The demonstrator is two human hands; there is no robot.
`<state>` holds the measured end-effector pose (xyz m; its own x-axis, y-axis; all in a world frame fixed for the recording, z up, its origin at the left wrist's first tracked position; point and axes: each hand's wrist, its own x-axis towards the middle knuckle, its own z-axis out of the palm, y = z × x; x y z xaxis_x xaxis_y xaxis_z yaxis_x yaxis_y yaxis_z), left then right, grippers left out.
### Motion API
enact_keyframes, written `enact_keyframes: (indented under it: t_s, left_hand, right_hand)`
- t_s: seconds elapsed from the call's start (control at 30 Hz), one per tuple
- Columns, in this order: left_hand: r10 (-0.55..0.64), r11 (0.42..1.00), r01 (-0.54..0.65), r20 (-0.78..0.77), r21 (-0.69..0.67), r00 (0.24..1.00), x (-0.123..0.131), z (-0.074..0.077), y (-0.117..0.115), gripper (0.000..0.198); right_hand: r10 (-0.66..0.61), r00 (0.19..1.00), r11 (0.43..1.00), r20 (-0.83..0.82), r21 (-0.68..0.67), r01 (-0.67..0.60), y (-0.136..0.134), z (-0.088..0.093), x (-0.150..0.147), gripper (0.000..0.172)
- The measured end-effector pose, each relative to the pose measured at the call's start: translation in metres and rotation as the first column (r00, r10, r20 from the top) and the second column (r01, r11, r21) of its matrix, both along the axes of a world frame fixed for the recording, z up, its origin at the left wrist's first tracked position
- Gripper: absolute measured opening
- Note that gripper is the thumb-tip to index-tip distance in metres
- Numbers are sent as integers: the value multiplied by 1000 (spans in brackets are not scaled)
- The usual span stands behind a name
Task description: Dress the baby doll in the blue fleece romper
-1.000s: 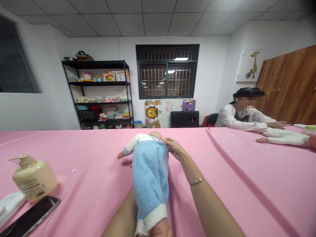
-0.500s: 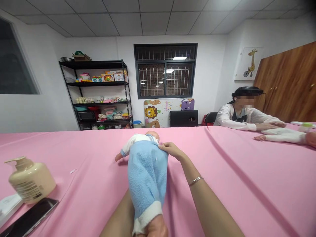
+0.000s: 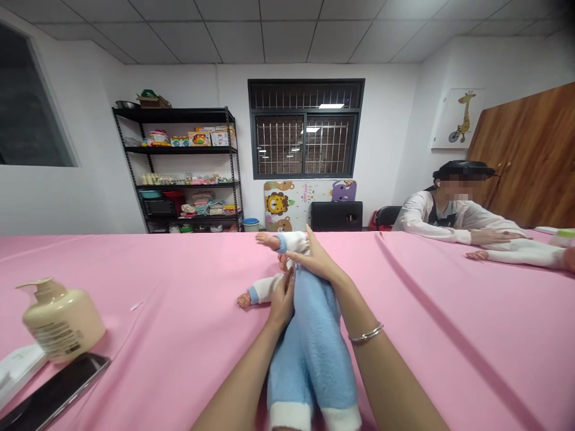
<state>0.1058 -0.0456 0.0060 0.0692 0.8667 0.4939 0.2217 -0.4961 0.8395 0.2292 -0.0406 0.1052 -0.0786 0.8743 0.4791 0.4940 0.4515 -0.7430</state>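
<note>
The doll (image 3: 309, 323) lay lengthwise in the middle of the head view, on the pink cloth (image 3: 449, 335) that covered the table, its blue fleece legs pointing near and its white cuffs at the bottom edge. Its upper body in white was at the far end, with one small arm stretched out left on the cloth and the other raised up at the far side. The left hand (image 3: 282, 299) lay against the doll's left side at the waist, fingers together and pointing far; whether they pinched any cloth could not be told. The right hand (image 3: 317, 260) was closed around the doll's chest from the right, thumb up, with a thin bracelet (image 3: 366, 334) on its wrist. Well apart at the near left stood a cream pump bottle (image 3: 63, 320), with a dark phone (image 3: 54, 395) just near of it and a white box (image 3: 18, 371) at the left edge. At the far right another person (image 3: 449, 209) sat at the same table, one hand resting flat on a second doll (image 3: 516, 254) in white. Along the far wall stood a black shelf (image 3: 184, 170) filled with toys and a barred window (image 3: 305, 129), and a wooden cabinet (image 3: 530, 155) stood at the right.
</note>
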Motion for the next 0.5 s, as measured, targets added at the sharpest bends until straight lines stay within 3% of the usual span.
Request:
enact_keyframes:
  t_s: [0.1,0.2,0.27,0.33,0.37,0.43,0.5]
  left_hand:
    - [160,985,-168,-143,-45,977,-8,1,-5,42]
    - [283,914,-387,-493,-120,823,-11,2,-11,38]
    - [280,904,-422,-662,-62,696,-10,2,-14,39]
    - [292,909,-416,-705,-5,647,-8,0,-13,39]
    - [294,910,-415,-686,-14,666,-6,-2,-12,38]
    - [255,914,-388,-575,-119,777,-4,-6,-5,42]
    - [202,927,-289,-331,-238,922,-5,-10,5,61]
  right_hand:
    - [-227,955,974,190,23,227,-2,3,13,102]
    - [-389,877,911,283,-25,412,0,-5,29,96]
    - [-385,895,908,224,-84,411,7,-17,41,93]
    - [-316,944,937,98,-126,327,18,-34,54,89]
    - [-262,964,956,35,-126,265,25,-42,60,86]
    - [-125,989,990,-73,-72,120,37,-58,68,80]
    - [-41,990,999,-137,-14,40,45,-71,68,77]
